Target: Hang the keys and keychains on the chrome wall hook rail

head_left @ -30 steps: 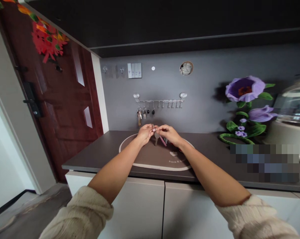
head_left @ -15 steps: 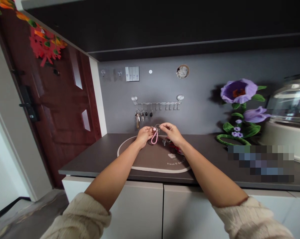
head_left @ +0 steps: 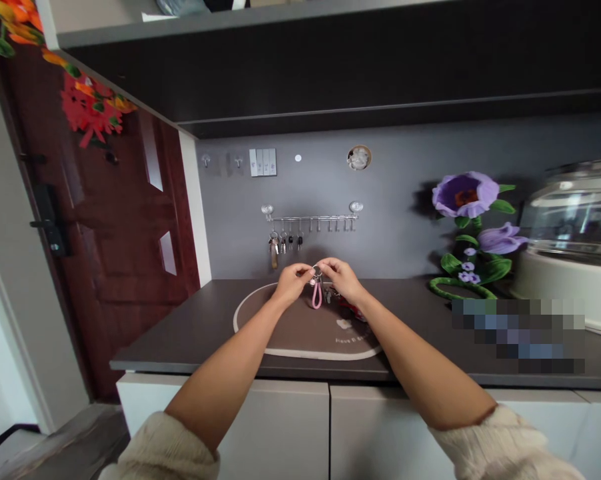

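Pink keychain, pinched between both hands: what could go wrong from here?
1. The left hand and right hand grip the pink keychain only at its small top ring, with fingertips; it might slip and drop onto the mat.
2. The right wrist hangs close over loose items on the mat and could knock them.

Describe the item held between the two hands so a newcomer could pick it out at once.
On the dark counter, over the oval brown mat, the left hand and right hand meet fingertip to fingertip. From them dangles a keyring with a pink looped strap, the only pink piece: the other keys hang on the wall rail behind.
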A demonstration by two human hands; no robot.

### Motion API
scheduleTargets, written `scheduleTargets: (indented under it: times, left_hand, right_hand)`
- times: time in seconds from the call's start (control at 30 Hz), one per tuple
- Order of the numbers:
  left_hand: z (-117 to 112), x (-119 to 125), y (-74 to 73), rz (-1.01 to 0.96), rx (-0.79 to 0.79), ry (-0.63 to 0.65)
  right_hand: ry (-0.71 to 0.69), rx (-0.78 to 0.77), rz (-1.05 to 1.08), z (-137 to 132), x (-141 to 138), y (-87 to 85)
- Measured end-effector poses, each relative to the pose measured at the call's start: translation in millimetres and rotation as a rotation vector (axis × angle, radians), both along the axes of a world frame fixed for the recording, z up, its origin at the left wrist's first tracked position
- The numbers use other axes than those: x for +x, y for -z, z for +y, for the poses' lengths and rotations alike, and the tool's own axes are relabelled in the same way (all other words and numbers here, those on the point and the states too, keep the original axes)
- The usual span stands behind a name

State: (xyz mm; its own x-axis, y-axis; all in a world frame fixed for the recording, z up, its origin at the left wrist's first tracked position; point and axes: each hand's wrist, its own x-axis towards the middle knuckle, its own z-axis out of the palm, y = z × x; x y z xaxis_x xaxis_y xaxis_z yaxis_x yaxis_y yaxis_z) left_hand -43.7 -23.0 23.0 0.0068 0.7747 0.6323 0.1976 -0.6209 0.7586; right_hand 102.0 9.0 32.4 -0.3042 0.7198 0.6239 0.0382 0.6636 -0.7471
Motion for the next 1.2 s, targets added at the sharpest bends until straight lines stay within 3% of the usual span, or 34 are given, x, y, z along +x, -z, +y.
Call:
scheduleTargets:
  times: [0.37,0.57,0.67,0.83,1.03,1.2]
  left_hand:
    - [5.2,4.2,5.4,-0.325,-0.138,0.05]
    - [5.9,4.5,6.7,-0.358,-0.147,0.067]
    - [4.7,3.3,5.9,-0.362,-0.157,0.016]
    - [8.9,0.3,9.4,-0.313,-0.172,-0.129]
    - [23.4,-3.5,20.0,-0.196,-0.132,-0.196]
    - [29.4,-7.5,24.2,-0.134,-0.129,-0.282]
  right_hand:
    - [-0.029,-0.171,0.081,-3.3,-3.9,4.9]
    - [-0.028,-0.21,0.099,-1.2,-7.1,5.3]
    - [-0.044,-0.235,0.122,0.9,-8.3,2.0]
    - [-0.048,-0.32,0.196,7.5,-12.3,-17.1]
    - [0.079,-0.317,0.308,28.1,-29.3,-49.1]
    - [0.173,-0.346,0.414,51.2,-45.1,-61.7]
